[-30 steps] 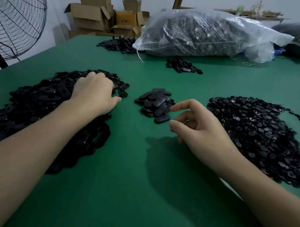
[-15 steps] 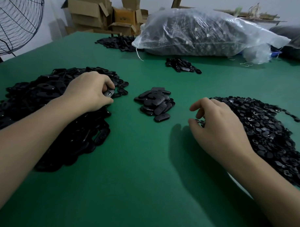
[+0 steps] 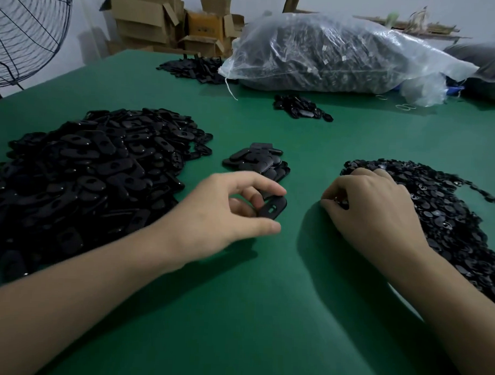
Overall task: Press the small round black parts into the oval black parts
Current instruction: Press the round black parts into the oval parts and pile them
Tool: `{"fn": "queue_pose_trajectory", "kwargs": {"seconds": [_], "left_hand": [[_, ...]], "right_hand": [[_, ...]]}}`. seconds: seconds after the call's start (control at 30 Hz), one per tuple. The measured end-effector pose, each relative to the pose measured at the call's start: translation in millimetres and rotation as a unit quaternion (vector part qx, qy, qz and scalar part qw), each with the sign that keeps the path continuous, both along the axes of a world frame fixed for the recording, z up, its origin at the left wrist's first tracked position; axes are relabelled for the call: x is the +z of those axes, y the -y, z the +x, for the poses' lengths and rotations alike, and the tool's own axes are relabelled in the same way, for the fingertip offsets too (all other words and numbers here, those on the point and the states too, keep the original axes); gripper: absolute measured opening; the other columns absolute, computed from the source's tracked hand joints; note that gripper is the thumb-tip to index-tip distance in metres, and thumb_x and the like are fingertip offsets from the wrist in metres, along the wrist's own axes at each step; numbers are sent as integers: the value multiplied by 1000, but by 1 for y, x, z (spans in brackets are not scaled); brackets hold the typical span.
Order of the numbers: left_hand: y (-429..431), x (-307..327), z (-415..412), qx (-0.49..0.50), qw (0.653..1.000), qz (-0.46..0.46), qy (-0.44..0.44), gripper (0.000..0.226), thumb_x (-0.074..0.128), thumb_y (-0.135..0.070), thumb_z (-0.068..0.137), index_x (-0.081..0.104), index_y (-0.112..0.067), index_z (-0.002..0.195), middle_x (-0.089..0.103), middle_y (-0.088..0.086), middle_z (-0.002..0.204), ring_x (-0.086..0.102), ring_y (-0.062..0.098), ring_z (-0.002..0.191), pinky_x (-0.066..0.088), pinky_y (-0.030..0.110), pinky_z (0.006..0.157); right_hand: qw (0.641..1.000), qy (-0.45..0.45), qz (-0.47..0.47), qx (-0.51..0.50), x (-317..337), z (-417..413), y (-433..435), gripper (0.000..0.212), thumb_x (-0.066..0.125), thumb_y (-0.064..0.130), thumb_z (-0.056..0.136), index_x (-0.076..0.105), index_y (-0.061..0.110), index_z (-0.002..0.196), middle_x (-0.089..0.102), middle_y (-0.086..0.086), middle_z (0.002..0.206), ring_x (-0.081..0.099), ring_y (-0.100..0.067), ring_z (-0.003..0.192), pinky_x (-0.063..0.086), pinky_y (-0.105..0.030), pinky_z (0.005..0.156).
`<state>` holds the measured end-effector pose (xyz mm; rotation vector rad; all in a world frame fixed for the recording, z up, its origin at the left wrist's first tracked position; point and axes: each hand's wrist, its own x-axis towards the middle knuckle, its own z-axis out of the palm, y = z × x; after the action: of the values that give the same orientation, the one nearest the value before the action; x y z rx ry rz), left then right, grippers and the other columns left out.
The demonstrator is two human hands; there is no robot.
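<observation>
Has drawn left hand [image 3: 225,214] off the heap of oval parts [image 3: 86,176] on its outer side and brought it toward right hand [image 3: 372,208], one oval part [image 3: 272,208] now pinched between thumb and fingers. Has swung right hand outward, away from left, onto the near edge of the heap of round parts [image 3: 436,199], fingers curled down.

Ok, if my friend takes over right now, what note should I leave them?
Left hand: holds one oval part above the green table.
Right hand: fingers curled at the edge of the round parts pile; unclear whether it has one.
Oval parts pile lies left; the small stack in the middle is probably finished pieces.
To do: press a round part into the held oval, then repeat.
</observation>
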<state>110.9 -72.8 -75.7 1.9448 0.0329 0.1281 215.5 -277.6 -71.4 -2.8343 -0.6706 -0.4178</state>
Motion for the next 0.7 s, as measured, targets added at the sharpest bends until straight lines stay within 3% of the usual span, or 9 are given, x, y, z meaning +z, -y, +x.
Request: {"fn": "queue_pose_trajectory", "kwargs": {"seconds": [0.2,0.3,0.4,0.47,0.53,0.6,0.7], "left_hand": [[2,-10,-10,13,998,-58,37,39,87,-12,80,76,-39,105,59,-17,83,61,6,70,50,15,71],[5,-14,-9,28,995,-77,52,38,84,-6,81,77,-35,105,61,-17,80,66,3,73,53,13,72],[4,-17,-8,31,994,-82,61,39,84,-7,82,76,-35,107,64,-15,81,69,4,75,56,20,76],[2,-19,-7,28,994,-84,63,39,84,-8,83,76,-36,109,67,-11,84,70,7,77,58,25,80],[2,-20,-6,26,994,-83,65,39,83,-9,85,75,-37,112,69,-8,86,71,10,77,60,32,82],[2,-22,-4,22,994,-84,67,40,81,-9,86,75,-38,114,70,-9,85,71,11,74,61,34,80],[3,-23,-2,21,993,-88,77,42,77,-8,90,76,-39,118,71,-16,83,69,6,77,59,22,71]], "right_hand": [[999,-12,32,15,-2,4,0,5,70,29,94,72,25,92,64,2,97,55,-25,104,49,-45,89],[997,-14,65,46,-4,6,-1,4,69,25,95,69,24,91,63,7,92,54,-20,96,44,-36,80],[985,-33,152,79,-4,5,-3,7,69,25,95,66,27,89,58,18,79,53,-7,73,41,-27,64],[963,-91,231,104,-5,3,-5,8,69,25,95,67,27,88,63,12,74,57,-4,68,41,-15,56],[903,-201,354,135,-5,-4,-10,4,71,20,93,71,23,91,70,9,78,60,-2,64,45,-13,59],[814,-309,465,157,-5,-9,-14,11,73,17,88,73,18,98,70,3,76,61,-8,63,46,-16,56],[702,-417,554,164,-5,-14,-16,30,75,20,73,72,13,103,71,-4,80,66,-12,67,53,-19,59]]}}
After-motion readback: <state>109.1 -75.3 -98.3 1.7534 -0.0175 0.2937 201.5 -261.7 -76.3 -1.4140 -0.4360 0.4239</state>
